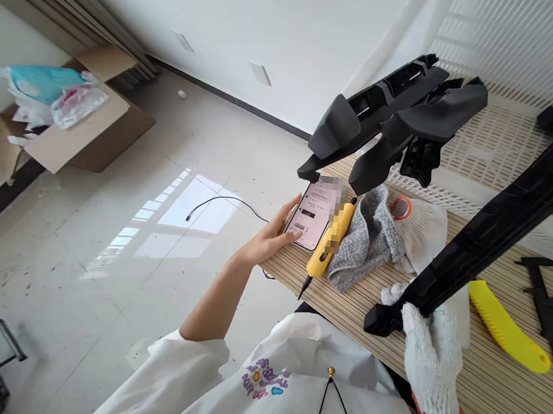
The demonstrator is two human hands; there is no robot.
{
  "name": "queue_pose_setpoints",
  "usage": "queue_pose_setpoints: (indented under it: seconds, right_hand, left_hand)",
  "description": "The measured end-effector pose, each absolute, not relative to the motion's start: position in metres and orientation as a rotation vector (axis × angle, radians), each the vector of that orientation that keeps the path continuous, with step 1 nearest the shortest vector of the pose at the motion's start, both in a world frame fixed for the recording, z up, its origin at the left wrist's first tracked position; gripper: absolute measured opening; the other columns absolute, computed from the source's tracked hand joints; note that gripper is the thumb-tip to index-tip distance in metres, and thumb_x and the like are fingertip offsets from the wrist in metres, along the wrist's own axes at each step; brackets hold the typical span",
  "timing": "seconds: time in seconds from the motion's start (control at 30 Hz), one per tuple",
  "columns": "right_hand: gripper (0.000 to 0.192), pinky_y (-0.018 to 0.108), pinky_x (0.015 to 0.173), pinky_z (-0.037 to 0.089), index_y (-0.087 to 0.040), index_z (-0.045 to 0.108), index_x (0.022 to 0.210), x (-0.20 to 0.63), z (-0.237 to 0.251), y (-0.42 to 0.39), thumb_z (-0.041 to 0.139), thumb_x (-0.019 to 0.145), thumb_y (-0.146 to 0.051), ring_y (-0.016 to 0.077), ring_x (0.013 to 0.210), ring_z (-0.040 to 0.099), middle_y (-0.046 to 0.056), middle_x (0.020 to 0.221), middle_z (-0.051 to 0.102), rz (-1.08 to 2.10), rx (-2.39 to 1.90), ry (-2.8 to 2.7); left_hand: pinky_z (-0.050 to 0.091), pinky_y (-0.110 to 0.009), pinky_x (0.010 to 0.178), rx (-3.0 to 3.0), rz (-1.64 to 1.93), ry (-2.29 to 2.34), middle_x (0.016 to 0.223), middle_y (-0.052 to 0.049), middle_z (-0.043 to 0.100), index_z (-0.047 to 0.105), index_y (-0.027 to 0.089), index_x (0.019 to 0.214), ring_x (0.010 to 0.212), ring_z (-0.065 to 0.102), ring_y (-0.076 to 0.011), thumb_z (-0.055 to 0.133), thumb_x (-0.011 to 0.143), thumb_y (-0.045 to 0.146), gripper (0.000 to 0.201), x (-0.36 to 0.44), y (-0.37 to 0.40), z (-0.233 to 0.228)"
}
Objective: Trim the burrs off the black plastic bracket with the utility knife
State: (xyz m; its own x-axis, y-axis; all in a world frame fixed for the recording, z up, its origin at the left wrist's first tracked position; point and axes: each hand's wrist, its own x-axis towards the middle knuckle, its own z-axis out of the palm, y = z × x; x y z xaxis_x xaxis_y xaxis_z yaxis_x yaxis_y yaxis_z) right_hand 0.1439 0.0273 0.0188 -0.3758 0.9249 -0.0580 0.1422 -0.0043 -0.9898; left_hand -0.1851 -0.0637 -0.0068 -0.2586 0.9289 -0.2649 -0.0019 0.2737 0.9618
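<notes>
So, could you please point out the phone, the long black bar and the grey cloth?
Phone (312,223): head view, on its lit screen.
Long black bar (499,224): head view, on its middle stretch.
Grey cloth (365,248): head view, on its crumpled middle.

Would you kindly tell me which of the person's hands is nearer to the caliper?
Right. The gloved right hand is left of the caliper in the picture; the bare left hand is farther left, at the phone.

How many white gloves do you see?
2: one glove on the right hand, another glove on the table beside the grey cloth. More could be hidden.
</notes>
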Motion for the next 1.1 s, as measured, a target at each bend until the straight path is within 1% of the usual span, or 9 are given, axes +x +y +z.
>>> queue_pose_setpoints:
  seconds: [0.1, 0.17, 0.3, 0.37, 0.5, 0.7, 0.8, 0.97, 1.1]
  right_hand:
    - [0.018, 0.053, 0.084, 0.066, -0.025, 0.067, 0.113, 0.143, 0.018, 0.027, 0.065, 0.096, -0.032, 0.0269, 0.092, 0.075, 0.008, 0.100, 0.074, 1.476, -1.144, -1.544]
    - [0.018, 0.053, 0.086, 0.065, -0.025, 0.066, 0.112, 0.143, 0.018, 0.027, 0.066, 0.096, -0.033, 0.0274, 0.094, 0.074, 0.008, 0.100, 0.073, 1.490, -1.156, -1.535]
    - [0.021, 0.051, 0.085, 0.065, -0.024, 0.063, 0.115, 0.139, 0.019, 0.027, 0.064, 0.097, -0.035, 0.0250, 0.093, 0.073, 0.008, 0.105, 0.072, 1.521, -1.147, -1.490]
    - [0.021, 0.049, 0.083, 0.065, -0.024, 0.063, 0.114, 0.136, 0.023, 0.028, 0.064, 0.096, -0.034, 0.0233, 0.090, 0.072, 0.007, 0.104, 0.071, 1.516, -1.114, -1.486]
    - [0.014, 0.046, 0.080, 0.065, -0.025, 0.063, 0.108, 0.131, 0.030, 0.031, 0.065, 0.095, -0.031, 0.0207, 0.085, 0.071, 0.004, 0.095, 0.070, 1.462, -1.024, -1.535]
    - [0.012, 0.041, 0.073, 0.065, -0.025, 0.062, 0.104, 0.128, 0.031, 0.031, 0.067, 0.094, -0.032, 0.0177, 0.077, 0.069, 0.002, 0.093, 0.068, 1.483, -0.990, -1.489]
    - [0.012, 0.041, 0.073, 0.065, -0.025, 0.062, 0.103, 0.128, 0.030, 0.031, 0.067, 0.094, -0.031, 0.0168, 0.073, 0.068, 0.002, 0.092, 0.068, 1.465, -0.976, -1.508]
    - [0.013, 0.042, 0.072, 0.064, -0.025, 0.061, 0.104, 0.130, 0.028, 0.031, 0.067, 0.094, -0.031, 0.0169, 0.072, 0.067, 0.002, 0.093, 0.068, 1.472, -0.951, -1.507]
    - [0.012, 0.043, 0.076, 0.064, -0.024, 0.061, 0.103, 0.130, 0.029, 0.031, 0.066, 0.095, -0.031, 0.0164, 0.073, 0.067, 0.002, 0.094, 0.067, 1.471, -0.950, -1.516]
  left_hand:
    - [0.032, -0.051, 0.130, 0.938, 1.117, 1.609, 0.175, -0.001, 0.027, 0.020, 0.039, 0.167, 0.158, 0.031, -0.0376, 0.071, 0.091, 0.051, 0.092, -0.186, -0.064, -0.010]
    - [0.032, -0.051, 0.130, 0.946, 1.091, 1.626, 0.175, -0.001, 0.027, 0.018, 0.039, 0.168, 0.157, 0.033, -0.0373, 0.072, 0.090, 0.053, 0.095, -0.187, -0.065, -0.012]
    - [0.033, -0.050, 0.129, 0.949, 1.061, 1.645, 0.174, -0.003, 0.029, 0.015, 0.037, 0.168, 0.155, 0.036, -0.0362, 0.073, 0.090, 0.054, 0.099, -0.188, -0.065, -0.012]
    - [0.032, -0.049, 0.130, 0.956, 1.058, 1.653, 0.174, -0.003, 0.029, 0.014, 0.036, 0.169, 0.156, 0.035, -0.0358, 0.073, 0.089, 0.055, 0.100, -0.188, -0.065, -0.011]
    - [0.030, -0.050, 0.131, 0.956, 1.060, 1.653, 0.174, -0.002, 0.029, 0.014, 0.036, 0.169, 0.156, 0.034, -0.0363, 0.072, 0.089, 0.057, 0.100, -0.186, -0.063, -0.009]
    - [0.027, -0.051, 0.132, 0.979, 1.053, 1.683, 0.175, -0.001, 0.027, 0.017, 0.038, 0.168, 0.158, 0.031, -0.0351, 0.070, 0.090, 0.058, 0.096, -0.184, -0.061, -0.007]
    - [0.026, -0.051, 0.132, 0.986, 1.052, 1.677, 0.175, -0.001, 0.027, 0.017, 0.038, 0.168, 0.158, 0.031, -0.0350, 0.068, 0.091, 0.059, 0.094, -0.184, -0.061, -0.007]
    - [0.023, -0.052, 0.133, 0.996, 1.049, 1.698, 0.175, -0.001, 0.027, 0.017, 0.038, 0.168, 0.158, 0.031, -0.0357, 0.068, 0.091, 0.059, 0.095, -0.185, -0.061, -0.009]
    - [0.023, -0.052, 0.132, 1.009, 1.033, 1.715, 0.174, -0.003, 0.029, 0.014, 0.038, 0.168, 0.157, 0.034, -0.0356, 0.069, 0.090, 0.059, 0.098, -0.185, -0.061, -0.011]
